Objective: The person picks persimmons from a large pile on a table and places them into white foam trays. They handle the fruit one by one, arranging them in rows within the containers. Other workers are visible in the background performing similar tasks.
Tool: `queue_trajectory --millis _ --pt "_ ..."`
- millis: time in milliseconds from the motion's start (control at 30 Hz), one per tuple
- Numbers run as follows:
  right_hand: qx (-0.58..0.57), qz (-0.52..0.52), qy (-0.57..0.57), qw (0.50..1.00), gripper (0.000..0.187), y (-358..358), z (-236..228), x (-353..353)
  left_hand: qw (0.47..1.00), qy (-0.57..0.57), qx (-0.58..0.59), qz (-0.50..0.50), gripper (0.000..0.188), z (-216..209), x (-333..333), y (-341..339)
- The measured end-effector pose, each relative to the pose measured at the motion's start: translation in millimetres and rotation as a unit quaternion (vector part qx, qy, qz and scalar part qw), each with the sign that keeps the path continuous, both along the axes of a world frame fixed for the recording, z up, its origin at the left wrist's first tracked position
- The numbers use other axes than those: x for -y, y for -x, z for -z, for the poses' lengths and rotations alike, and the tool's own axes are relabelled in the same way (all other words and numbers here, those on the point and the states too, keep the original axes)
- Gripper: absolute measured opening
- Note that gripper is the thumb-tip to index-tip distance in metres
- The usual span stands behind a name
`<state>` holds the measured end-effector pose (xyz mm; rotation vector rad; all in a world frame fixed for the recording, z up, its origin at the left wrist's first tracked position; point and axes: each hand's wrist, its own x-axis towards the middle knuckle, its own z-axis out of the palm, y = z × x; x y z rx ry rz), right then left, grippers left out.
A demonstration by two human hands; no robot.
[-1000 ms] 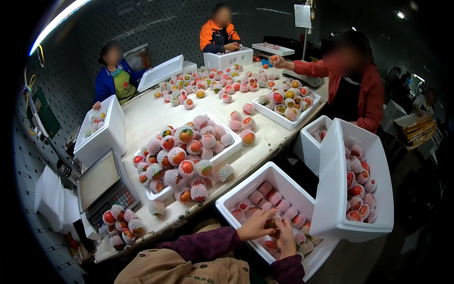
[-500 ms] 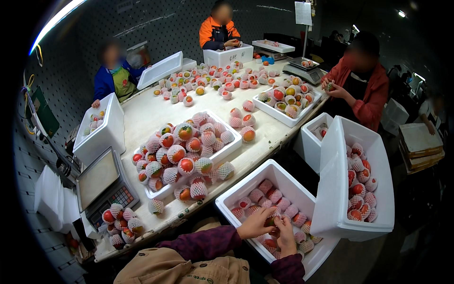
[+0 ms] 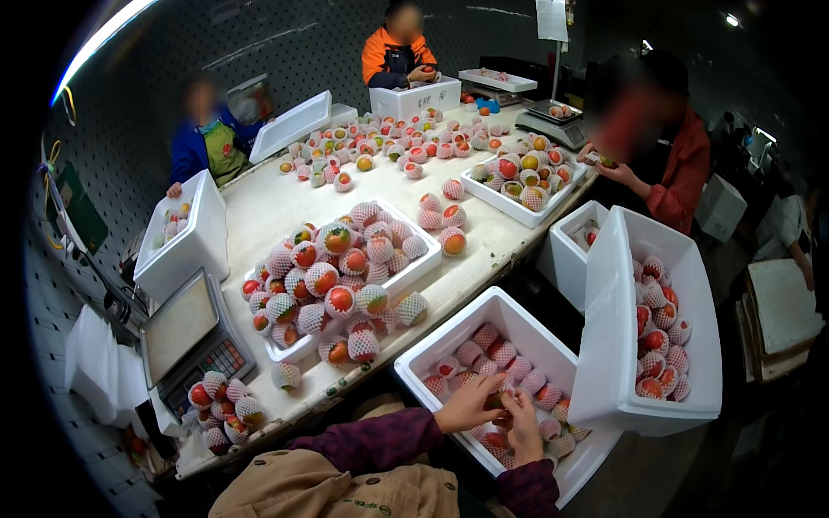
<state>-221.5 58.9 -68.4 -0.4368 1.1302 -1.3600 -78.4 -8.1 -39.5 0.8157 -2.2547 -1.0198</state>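
Observation:
Over a white foam box (image 3: 414,380) in front of me, my left hand (image 3: 465,406) and my right hand (image 3: 523,423) meet with bent fingers. Between them they hold a red and green tomato (image 3: 496,400), mostly covered by the fingers; whether a net is on it I cannot make out. Inside the box lie several red tomatoes (image 3: 469,352) in pale foam nets, below and around my hands. To the left, on the table, a white tray (image 3: 414,281) is heaped with netted red, orange and green tomatoes (image 3: 321,279).
A tilted foam box (image 3: 604,345) with netted tomatoes stands close on my right. A digital scale (image 3: 186,332) and a small tomato pile (image 3: 223,413) occupy the table's left end. Another filled tray (image 3: 509,211) lies farther back. Three people work around the table (image 3: 380,192).
My hands stay together over the box, holding the tomato, with only slight movement. The person in red at the right has shifted their head and hands a little.

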Motion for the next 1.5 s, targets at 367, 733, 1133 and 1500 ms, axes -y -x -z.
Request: queue_trajectory --millis 367,733,1133,1500 --pt "-0.003 0.012 0.004 1.000 0.020 0 -6 4 1.000 0.008 -0.012 0.016 0.063 -7 3 0" --pt "0.012 0.010 -0.007 1.000 0.025 1 -2 0 1.000 -0.001 -0.008 0.011 0.065 -5 0 1" --pt "0.000 0.001 -0.016 1.000 0.026 0 -6 0 1.000 0.026 -0.007 0.015 0.068 1 2 1" --pt "0.018 0.005 -0.002 1.000 0.030 0 -4 2 1.000 0.018 -0.005 0.011 0.063 -2 1 0"
